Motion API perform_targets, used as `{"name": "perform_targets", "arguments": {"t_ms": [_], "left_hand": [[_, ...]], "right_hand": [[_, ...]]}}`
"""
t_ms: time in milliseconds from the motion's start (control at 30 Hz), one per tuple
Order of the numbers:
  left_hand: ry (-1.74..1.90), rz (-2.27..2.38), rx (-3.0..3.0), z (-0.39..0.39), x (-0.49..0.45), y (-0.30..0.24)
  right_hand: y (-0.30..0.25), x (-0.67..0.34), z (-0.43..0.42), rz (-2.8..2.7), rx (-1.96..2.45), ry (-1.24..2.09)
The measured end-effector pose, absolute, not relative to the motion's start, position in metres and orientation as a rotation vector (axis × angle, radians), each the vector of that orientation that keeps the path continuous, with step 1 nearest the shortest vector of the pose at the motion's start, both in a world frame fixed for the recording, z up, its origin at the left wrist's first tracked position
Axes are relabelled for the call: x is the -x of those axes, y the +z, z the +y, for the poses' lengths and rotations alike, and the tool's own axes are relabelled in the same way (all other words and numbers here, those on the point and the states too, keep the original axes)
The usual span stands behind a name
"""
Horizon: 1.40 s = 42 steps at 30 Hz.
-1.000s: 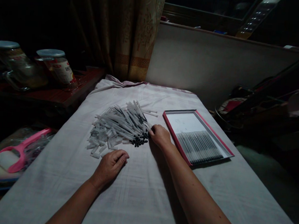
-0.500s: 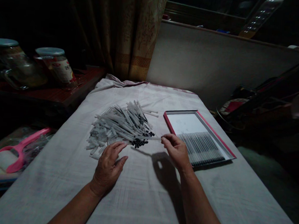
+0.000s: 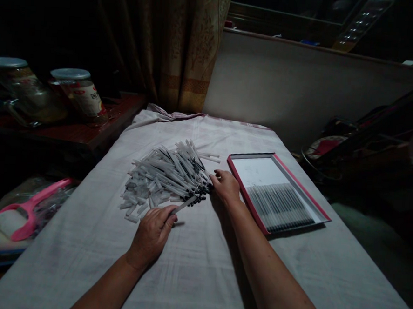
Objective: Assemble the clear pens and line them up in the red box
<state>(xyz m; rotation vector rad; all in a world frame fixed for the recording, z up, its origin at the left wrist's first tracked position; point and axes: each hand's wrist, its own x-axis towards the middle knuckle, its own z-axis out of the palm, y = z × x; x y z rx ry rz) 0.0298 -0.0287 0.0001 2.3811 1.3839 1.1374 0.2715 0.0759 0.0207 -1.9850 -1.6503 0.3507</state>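
My left hand [image 3: 153,230] is closed at the near edge of the pile, with a slim translucent pen [image 3: 185,204] pinched between thumb and fingers. The pen points up and right toward the black tips. My right hand [image 3: 226,186] hovers at the pile's right side, fingers apart and nothing visible in them, close to the black ends. The heap of pens [image 3: 167,166] is pale and translucent with black tips. Short clear caps [image 3: 137,199] lie at its left. On the right, a shallow red-edged box [image 3: 253,164] holds a row of pens [image 3: 280,205] laid side by side.
A white cloth [image 3: 185,274] covers the table. To the left, jars with lids [image 3: 86,96] stand on a dark red wooden surface [image 3: 106,125]. Below them sits a pink-handled object [image 3: 31,213] among plastic bags. A curtain [image 3: 195,46] and a pale wall [image 3: 267,83] close off the back.
My right hand has let go of the pen and moved left to the pile's black ends. My left hand, open before, is now closed on the pen.
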Motion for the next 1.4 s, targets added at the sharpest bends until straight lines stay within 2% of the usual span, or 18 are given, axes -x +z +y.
{"name": "perform_targets", "arguments": {"t_ms": [267,467,567,767,1400], "left_hand": [[1.167,1.371,-2.314,-0.028,-0.03,0.0],[1.248,1.33,-2.316,-0.026,-0.03,-0.002],[1.256,1.33,-2.313,-0.026,-0.03,-0.002],[1.239,1.325,-2.333,-0.027,-0.03,-0.002],[1.202,1.266,-2.418,-0.029,-0.031,0.001]], "right_hand": [[0.018,-0.28,0.07,-1.593,2.005,0.291],[0.03,-0.303,0.038,-0.908,1.468,0.511],[0.044,-0.301,0.018,-0.757,1.303,0.659],[0.06,-0.29,-0.009,-0.886,1.263,0.712],[0.056,-0.281,-0.021,-1.025,1.299,0.805]]}}
